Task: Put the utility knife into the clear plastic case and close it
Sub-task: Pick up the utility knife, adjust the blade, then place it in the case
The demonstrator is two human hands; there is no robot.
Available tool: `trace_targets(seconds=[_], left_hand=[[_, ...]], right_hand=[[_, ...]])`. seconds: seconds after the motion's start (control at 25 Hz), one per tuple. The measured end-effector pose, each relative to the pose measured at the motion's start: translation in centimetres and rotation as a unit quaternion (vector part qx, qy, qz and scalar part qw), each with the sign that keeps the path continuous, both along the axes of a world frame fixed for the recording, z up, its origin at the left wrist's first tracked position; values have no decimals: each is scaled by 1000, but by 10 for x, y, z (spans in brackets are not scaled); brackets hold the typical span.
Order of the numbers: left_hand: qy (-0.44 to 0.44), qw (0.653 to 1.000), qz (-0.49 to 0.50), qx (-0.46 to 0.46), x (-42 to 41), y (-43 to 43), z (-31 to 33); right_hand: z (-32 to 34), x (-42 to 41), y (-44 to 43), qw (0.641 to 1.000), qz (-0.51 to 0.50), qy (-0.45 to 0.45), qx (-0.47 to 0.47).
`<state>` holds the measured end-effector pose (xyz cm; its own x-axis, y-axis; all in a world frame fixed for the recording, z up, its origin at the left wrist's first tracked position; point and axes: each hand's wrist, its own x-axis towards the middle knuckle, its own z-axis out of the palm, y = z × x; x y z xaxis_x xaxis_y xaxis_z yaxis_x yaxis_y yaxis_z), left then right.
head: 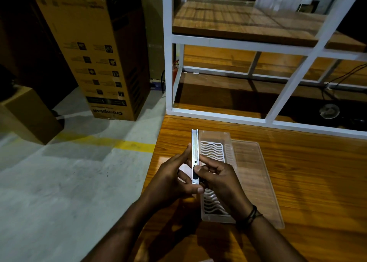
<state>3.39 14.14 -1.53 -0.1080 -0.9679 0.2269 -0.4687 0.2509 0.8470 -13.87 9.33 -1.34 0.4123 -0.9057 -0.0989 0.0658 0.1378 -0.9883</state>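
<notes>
Two hands hold the knife [195,148] in the middle of the frame. Our left hand [170,179] has its fingers closed on the knife's left side. Our right hand [218,177] pinches it from the right. We hold the knife on its edge, pointing away from us. It is above the open case [216,142], which lies on the tabletop [307,162].

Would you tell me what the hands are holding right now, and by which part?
Both hands hold the utility knife by its near end: left hand and right hand pinch it from either side.
</notes>
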Motion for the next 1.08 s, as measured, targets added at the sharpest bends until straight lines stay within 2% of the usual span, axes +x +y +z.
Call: trace_targets(seconds=[0.28,0.4,0.52,0.64,0.72,0.84,1.08], left_hand=[[-5,1000,-5,-4,-2,0,-4],[-25,1000,5,-8,-3,-4,-9],[-75,997,25,4,-8,-5,-12],[-152,988,28,23,-14,-3,-17],[-152,986,34,55,-19,-3,-19],[-146,985,43,78,-23,-5,-18],[-157,983,44,81,-23,-6,-17]], right_hand=[[3,-5,1,1000,-3,26,-13],[6,-10,-2,994,-41,85,-49],[1,-21,-8,962,-98,220,-128],[2,-29,-8,911,-93,347,-202],[3,-29,-8,875,-81,419,-228],[-4,-27,-9,851,-51,468,-233],[-17,-17,-14,845,-38,495,-201]])
